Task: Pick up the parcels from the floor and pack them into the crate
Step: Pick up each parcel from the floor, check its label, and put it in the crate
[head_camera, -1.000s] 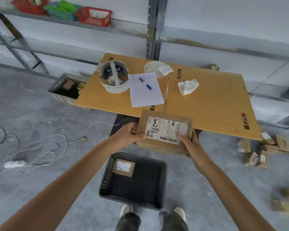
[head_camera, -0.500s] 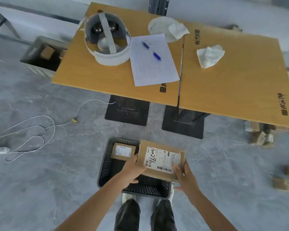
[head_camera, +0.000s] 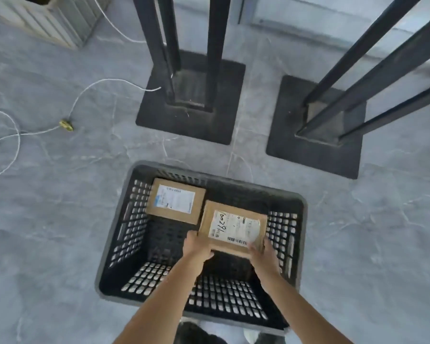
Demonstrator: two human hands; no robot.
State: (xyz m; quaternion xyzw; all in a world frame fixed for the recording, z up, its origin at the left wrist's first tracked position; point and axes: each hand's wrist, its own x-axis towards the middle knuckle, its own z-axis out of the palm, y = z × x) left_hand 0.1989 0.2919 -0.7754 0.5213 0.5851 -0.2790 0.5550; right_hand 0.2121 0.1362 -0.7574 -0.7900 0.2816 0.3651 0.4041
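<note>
We reach down, left hand (head_camera: 197, 247) and right hand (head_camera: 261, 254) with a curled grip on the labelled parcel (head_camera: 233, 228), now inside the crate (head_camera: 114, 219) where earlier it hovered above.

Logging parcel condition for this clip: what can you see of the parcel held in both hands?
The held parcel is a flat, rectangular brown cardboard box. A white shipping label on its top face has a barcode and handwritten black digits. It looks intact and lies label-up inside the right half of the black crate. The left hand grips its near-left corner and the right hand its near-right. Its far-left corner meets the smaller parcel; actual contact, there or with the crate bottom, cannot be told.
</note>
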